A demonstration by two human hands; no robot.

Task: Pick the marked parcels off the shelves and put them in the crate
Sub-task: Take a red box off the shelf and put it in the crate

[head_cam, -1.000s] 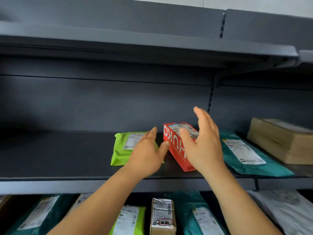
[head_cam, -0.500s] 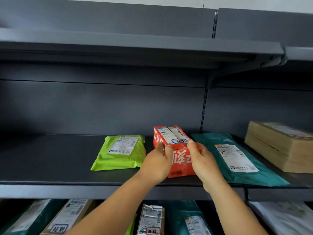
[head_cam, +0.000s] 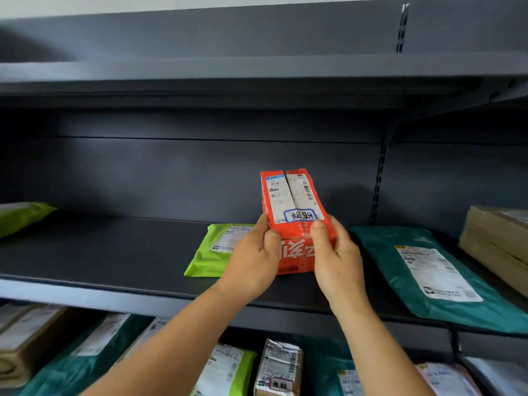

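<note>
A red box parcel point(head_cam: 291, 201) with a white label and a blue-outlined handwritten mark is raised off the middle shelf point(head_cam: 114, 252), tilted up toward me. My left hand point(head_cam: 254, 258) grips its left side with the thumb on top. My right hand point(head_cam: 334, 258) grips its right side, thumb on the label edge. Behind my left hand a lime green bag parcel point(head_cam: 211, 252) lies flat on the shelf. A teal bag parcel point(head_cam: 428, 270) lies to the right. No crate is in view.
Brown cardboard parcels point(head_cam: 497, 241) are stacked at the far right of the shelf, and another green bag point(head_cam: 20, 215) lies at the far left. The lower shelf holds several parcels, among them a small taped box point(head_cam: 278, 367) with a red-outlined mark. An upper shelf point(head_cam: 257, 72) overhangs.
Both hands closed round the red box and lifted its near end off the shelf, turning the label toward me. My view moved closer and to the left.
</note>
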